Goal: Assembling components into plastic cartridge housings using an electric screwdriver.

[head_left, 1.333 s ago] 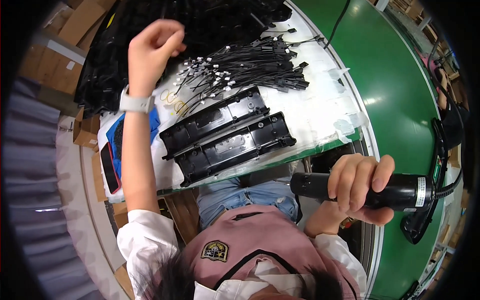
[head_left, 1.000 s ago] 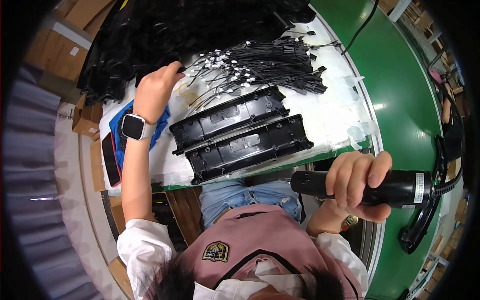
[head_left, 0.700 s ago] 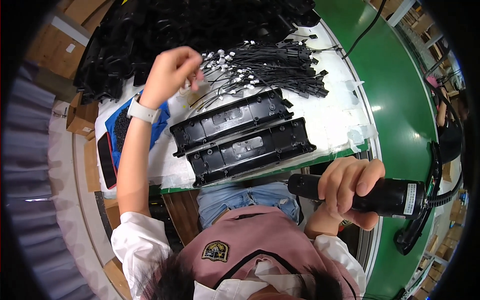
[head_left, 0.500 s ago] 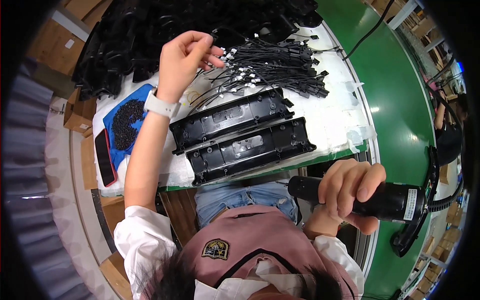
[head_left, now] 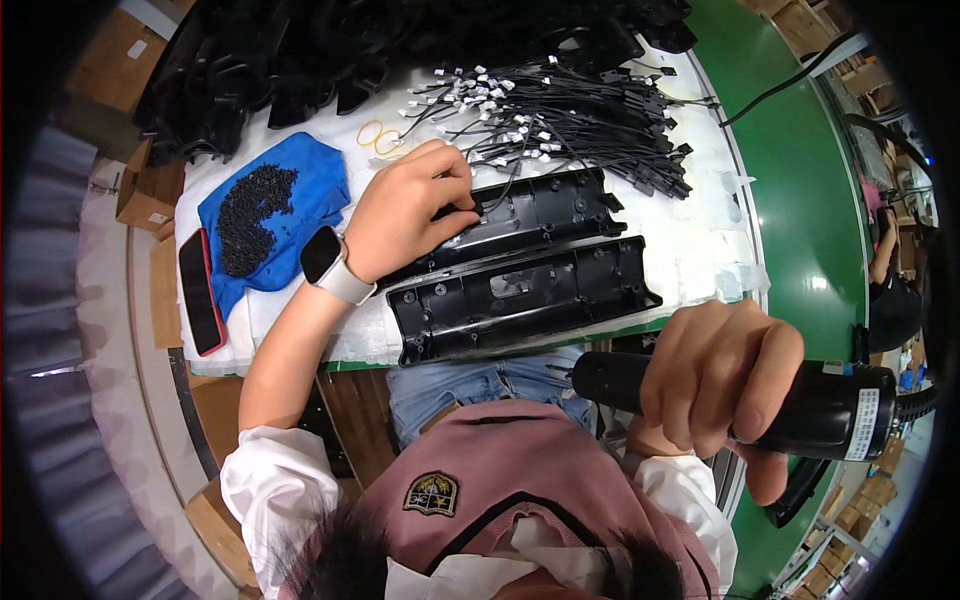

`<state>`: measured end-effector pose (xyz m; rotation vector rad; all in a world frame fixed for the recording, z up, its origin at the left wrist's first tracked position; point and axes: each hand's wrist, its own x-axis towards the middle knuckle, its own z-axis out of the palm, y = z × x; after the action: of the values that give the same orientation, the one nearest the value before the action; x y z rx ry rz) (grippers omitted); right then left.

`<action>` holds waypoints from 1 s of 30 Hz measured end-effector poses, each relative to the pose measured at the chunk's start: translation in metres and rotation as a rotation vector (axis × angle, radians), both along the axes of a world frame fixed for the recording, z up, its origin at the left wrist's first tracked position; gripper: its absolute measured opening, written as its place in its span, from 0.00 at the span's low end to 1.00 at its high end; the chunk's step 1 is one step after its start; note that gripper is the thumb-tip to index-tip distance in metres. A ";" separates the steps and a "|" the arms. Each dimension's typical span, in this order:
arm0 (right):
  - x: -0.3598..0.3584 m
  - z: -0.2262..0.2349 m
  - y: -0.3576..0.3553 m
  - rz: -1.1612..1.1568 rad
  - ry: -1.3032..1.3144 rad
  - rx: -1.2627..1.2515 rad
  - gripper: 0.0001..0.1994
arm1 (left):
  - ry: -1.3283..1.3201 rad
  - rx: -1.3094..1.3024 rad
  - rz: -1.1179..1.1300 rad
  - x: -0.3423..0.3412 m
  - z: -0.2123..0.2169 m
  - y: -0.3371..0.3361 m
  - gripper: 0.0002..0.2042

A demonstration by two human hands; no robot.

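Observation:
My left hand (head_left: 418, 208), with a watch on its wrist, is closed in a pinch over the left part of the farther black plastic housing (head_left: 550, 212). A thin black cable runs from the bundle to its fingertips; the gripped end is hidden. Parallel to that housing, a second black plastic housing (head_left: 530, 298) lies nearer me, open side up, with screw posts inside. My right hand (head_left: 720, 380) is wrapped round a black electric screwdriver (head_left: 610, 380), held in the air off the table's front edge, its bit pointing left.
Behind the housings spreads a pile of black cables (head_left: 590, 115) with white connectors. Small black screws (head_left: 250, 220) lie on a blue cloth (head_left: 318, 165), beside a red-edged phone (head_left: 203, 295). Yellow rubber bands (head_left: 380, 138) rest near the cables. Black plastic parts (head_left: 290, 60) are heaped at the back.
My left hand has come down and nearer from the cable pile to the farther housing, its fingers now pinched. The screwdriver in my right hand has shifted slightly.

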<state>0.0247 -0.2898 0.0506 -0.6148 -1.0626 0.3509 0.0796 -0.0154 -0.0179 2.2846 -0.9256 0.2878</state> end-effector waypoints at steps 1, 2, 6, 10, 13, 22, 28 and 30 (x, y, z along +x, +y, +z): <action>0.005 0.003 0.002 -0.008 -0.026 -0.022 0.22 | 0.040 0.026 0.000 -0.002 0.001 0.001 0.07; 0.010 0.006 0.005 -0.015 -0.052 -0.044 0.22 | 0.080 0.052 -0.001 -0.003 0.001 0.001 0.07; 0.040 0.025 0.013 -0.006 -0.098 -0.172 0.23 | 0.216 -0.071 0.019 0.000 -0.008 0.002 0.08; 0.075 0.019 0.050 -0.186 -0.147 -0.161 0.25 | 0.286 -0.103 0.035 0.002 -0.014 0.008 0.08; 0.094 0.011 0.077 -0.223 -0.096 -0.206 0.22 | 0.252 -0.083 -0.020 0.004 -0.014 0.011 0.08; 0.079 0.017 0.112 -0.534 0.351 -0.489 0.18 | 0.214 -0.145 -0.055 0.006 -0.018 0.009 0.08; 0.085 0.004 0.112 -0.540 0.327 -0.403 0.17 | 0.200 -0.144 -0.053 0.006 -0.019 0.008 0.08; 0.085 0.008 0.111 -0.542 0.315 -0.482 0.17 | 0.202 -0.143 -0.050 0.006 -0.019 0.009 0.08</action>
<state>0.1099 -0.1790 0.0587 -1.2025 -0.4740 0.2142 0.0852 -0.0066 -0.0373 2.1117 -0.8305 0.0958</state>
